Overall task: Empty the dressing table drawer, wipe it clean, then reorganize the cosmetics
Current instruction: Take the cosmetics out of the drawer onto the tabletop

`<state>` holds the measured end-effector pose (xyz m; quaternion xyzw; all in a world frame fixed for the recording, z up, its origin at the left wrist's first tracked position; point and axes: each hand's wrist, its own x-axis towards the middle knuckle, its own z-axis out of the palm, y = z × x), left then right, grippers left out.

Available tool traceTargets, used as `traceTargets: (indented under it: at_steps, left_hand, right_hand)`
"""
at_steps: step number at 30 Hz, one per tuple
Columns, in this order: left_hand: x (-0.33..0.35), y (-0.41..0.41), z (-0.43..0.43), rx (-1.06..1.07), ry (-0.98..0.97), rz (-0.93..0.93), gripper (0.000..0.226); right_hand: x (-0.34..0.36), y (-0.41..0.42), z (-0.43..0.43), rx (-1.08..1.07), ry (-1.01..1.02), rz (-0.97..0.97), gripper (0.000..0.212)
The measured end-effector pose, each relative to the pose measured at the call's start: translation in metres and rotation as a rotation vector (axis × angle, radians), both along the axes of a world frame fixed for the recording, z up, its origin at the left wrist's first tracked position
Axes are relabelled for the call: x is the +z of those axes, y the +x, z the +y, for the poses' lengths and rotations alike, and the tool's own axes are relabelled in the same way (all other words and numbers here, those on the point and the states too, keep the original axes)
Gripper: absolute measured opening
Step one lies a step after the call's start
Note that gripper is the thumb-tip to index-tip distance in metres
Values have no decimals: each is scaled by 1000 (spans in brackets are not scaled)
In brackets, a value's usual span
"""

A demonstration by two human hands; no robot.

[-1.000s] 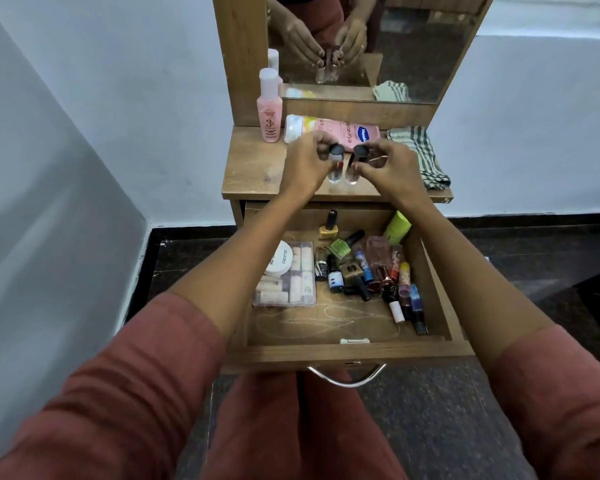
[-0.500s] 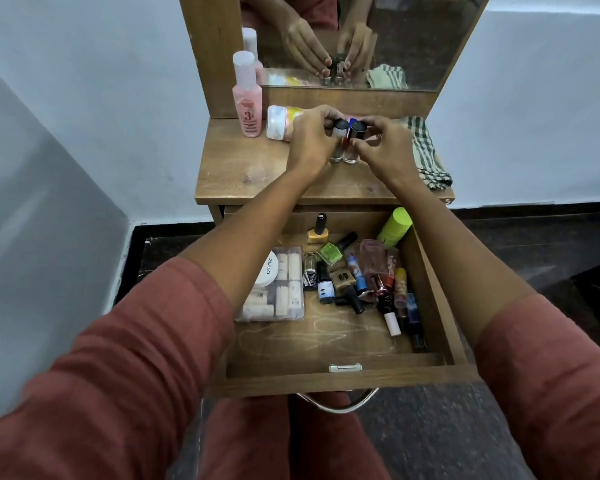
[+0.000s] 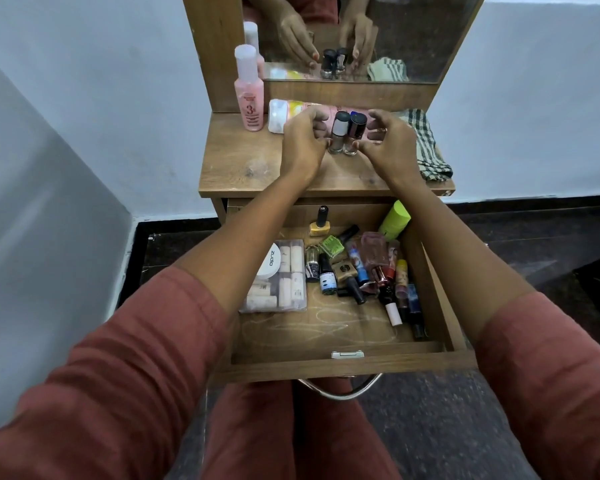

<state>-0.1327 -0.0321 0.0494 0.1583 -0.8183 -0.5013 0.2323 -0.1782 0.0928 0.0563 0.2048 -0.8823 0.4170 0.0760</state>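
Observation:
Two small nail polish bottles (image 3: pixel 344 133) with dark caps stand upright side by side on the dressing table top (image 3: pixel 243 164). My left hand (image 3: pixel 303 143) is just left of them and my right hand (image 3: pixel 392 147) just right. Both hands' fingers are loosely curved, and the mirror shows small gaps between fingers and caps. My right thumb tip is at the base of the right bottle. Below, the open drawer (image 3: pixel 340 367) holds several cosmetics: a yellow nail polish (image 3: pixel 320 223), a clear box of tubes (image 3: pixel 281 282), a white round compact (image 3: pixel 270 263) and a heap of small bottles (image 3: pixel 364 271).
A pink bottle (image 3: pixel 249 95) stands at the table's back left, with a pink tube (image 3: pixel 291 114) lying behind my hands. A checked cloth (image 3: pixel 428 150) lies at the right. A green tube (image 3: pixel 395 220) leans in the drawer's far right corner. The mirror (image 3: pixel 423 32) rises behind.
Both hands carried the two bottles down onto the table top and loosened their hold. The camera view has dipped, showing more of the drawer.

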Motion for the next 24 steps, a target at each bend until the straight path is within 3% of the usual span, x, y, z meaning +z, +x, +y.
traceTargets:
  at_steps: [9,19,21,24]
  left_hand:
    - [-17,74,24,-119,-66,-7,21]
    - [-78,127,26,-249,-149,-392,22]
    - [-82,133,29,-289,-247,-452,21]
    - [-89,137,33,-346,-412,-487,42]
  right_hand:
    - [-12,55,23,53,11,-26,23]
    - [-67,116,31,114,303,-346,16]
    - [-75,122,31,128,335,-376,17]
    - [-83,127,30,131,351,-380,16]
